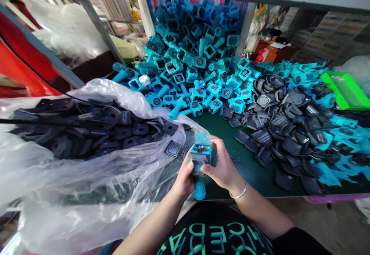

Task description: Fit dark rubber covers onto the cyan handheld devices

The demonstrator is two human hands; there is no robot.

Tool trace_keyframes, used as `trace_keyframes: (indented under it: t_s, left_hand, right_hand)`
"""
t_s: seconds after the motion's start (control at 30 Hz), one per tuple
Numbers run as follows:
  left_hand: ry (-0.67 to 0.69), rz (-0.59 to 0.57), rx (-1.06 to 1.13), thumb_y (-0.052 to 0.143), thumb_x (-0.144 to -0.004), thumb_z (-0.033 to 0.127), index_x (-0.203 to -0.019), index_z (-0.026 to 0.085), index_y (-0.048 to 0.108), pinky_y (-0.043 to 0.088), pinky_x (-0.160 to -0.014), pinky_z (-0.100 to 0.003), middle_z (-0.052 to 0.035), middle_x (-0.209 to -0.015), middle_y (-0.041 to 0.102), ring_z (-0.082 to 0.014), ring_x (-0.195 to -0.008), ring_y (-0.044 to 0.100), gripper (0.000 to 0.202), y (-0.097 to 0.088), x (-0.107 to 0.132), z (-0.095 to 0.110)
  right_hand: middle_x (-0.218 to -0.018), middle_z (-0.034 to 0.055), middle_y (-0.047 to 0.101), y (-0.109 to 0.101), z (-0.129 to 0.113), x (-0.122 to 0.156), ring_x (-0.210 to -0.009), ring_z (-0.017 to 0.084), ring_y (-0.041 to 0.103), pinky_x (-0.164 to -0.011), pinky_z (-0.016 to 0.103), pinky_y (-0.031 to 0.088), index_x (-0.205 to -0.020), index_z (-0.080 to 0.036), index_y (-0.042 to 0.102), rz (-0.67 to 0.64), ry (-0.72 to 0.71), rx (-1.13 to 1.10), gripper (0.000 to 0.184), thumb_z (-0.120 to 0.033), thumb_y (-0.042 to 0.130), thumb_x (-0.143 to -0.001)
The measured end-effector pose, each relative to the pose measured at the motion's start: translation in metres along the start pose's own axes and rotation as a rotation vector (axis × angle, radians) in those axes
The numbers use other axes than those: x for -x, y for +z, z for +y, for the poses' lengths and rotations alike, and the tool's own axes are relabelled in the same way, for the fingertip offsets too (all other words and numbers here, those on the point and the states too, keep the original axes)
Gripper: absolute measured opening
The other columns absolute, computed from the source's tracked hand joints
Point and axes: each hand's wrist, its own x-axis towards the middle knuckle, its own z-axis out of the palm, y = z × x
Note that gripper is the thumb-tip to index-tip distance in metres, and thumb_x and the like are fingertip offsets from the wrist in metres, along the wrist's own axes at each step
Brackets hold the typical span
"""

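Observation:
My left hand (pixel 183 179) and my right hand (pixel 221 166) both grip a blue plastic moulded piece (pixel 200 156) with a square head and a round handle (pixel 200 190) pointing down. A bit of clear film (pixel 202 138) stands above its head. Left of my hands, a clear plastic bag (pixel 86 174) holds dark grey square pieces (pixel 115 131). Ahead lies a heap of similar blue pieces (pixel 193 50). To the right, loose dark grey rubber-like pieces (pixel 283 131) cover part of the green table top (pixel 245 162).
Grey metal shelf frame bars (pixel 98 23) cross the top of the view. A bright green plastic sheet (pixel 343 89) lies at the far right, and a red surface (pixel 20 62) shows at the far left. Cardboard boxes (pixel 274 52) stand behind the heap.

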Motion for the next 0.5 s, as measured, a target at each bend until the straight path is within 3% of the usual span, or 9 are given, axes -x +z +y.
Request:
trace_keyframes:
  t_s: [0.1,0.17,0.23,0.3,0.37,0.43,0.5]
  left_hand:
    - [-0.084,-0.021,-0.025,0.085,-0.064,0.066,-0.101,0.020,0.079,0.049,-0.114,-0.056,-0.0123,-0.107,0.079,-0.0430,-0.129,0.063,0.059,-0.012,0.000,0.003]
    - [-0.106,-0.085,-0.057,0.085,-0.065,0.067,-0.102,0.020,0.080,0.047,-0.117,-0.056,-0.0129,-0.111,0.079,-0.0438,-0.132,0.062,0.061,-0.018,-0.001,0.007]
    - [-0.141,-0.175,-0.105,0.082,-0.068,0.069,-0.106,0.019,0.081,0.042,-0.122,-0.055,-0.0137,-0.120,0.078,-0.0435,-0.137,0.058,0.062,-0.022,-0.001,0.012]
    - [-0.211,-0.219,-0.196,0.078,-0.074,0.070,-0.112,0.018,0.081,0.034,-0.128,-0.052,-0.0143,-0.131,0.075,-0.0415,-0.144,0.053,0.064,-0.023,-0.001,0.015]
    - [-0.215,-0.179,-0.304,0.077,-0.078,0.069,-0.128,0.019,0.075,0.032,-0.129,-0.051,-0.0141,-0.141,0.069,-0.0395,-0.146,0.052,0.070,-0.022,0.002,0.016]
    - [-0.089,-0.101,-0.436,0.088,-0.071,0.059,-0.146,0.023,0.062,0.036,-0.125,-0.049,-0.0131,-0.148,0.064,-0.0385,-0.143,0.054,0.087,-0.019,0.007,0.014]
    - [0.043,0.010,-0.555,0.098,-0.060,0.045,-0.148,0.025,0.056,0.044,-0.116,-0.045,-0.0118,-0.142,0.067,-0.0361,-0.132,0.061,0.099,-0.017,0.012,0.010]
  right_hand:
    - [-0.153,0.0231,0.052,-0.009,-0.004,0.002,-0.144,0.034,0.054,-0.119,0.050,0.049,-0.155,-0.015,0.037,-0.149,-0.165,0.072,0.106,-0.081,0.072,-0.080]
    - [-0.145,0.0195,0.059,-0.009,-0.005,0.007,-0.141,0.032,0.057,-0.118,0.049,0.050,-0.152,-0.018,0.042,-0.154,-0.324,0.162,0.092,-0.064,0.081,-0.083]
    - [-0.132,0.0164,0.066,-0.004,-0.004,0.013,-0.129,0.030,0.064,-0.109,0.048,0.056,-0.144,-0.019,0.049,-0.038,-0.394,0.242,0.072,-0.046,0.082,-0.086]
    - [-0.119,0.0140,0.069,0.002,-0.001,0.020,-0.114,0.029,0.069,-0.098,0.047,0.061,-0.136,-0.020,0.053,0.078,-0.371,0.296,0.059,-0.036,0.079,-0.085]
    - [-0.113,0.0147,0.070,0.005,0.001,0.026,-0.106,0.030,0.070,-0.091,0.048,0.061,-0.132,-0.019,0.056,0.116,-0.302,0.381,0.053,-0.034,0.076,-0.086]
    - [-0.115,0.0166,0.070,0.004,0.002,0.028,-0.105,0.031,0.069,-0.089,0.050,0.061,-0.136,-0.017,0.055,0.065,-0.251,0.441,0.052,-0.036,0.073,-0.090]
    - [-0.123,0.0188,0.070,-0.006,0.006,0.024,-0.111,0.032,0.070,-0.093,0.050,0.060,-0.151,-0.014,0.044,-0.116,-0.247,0.384,0.072,-0.044,0.072,-0.092]
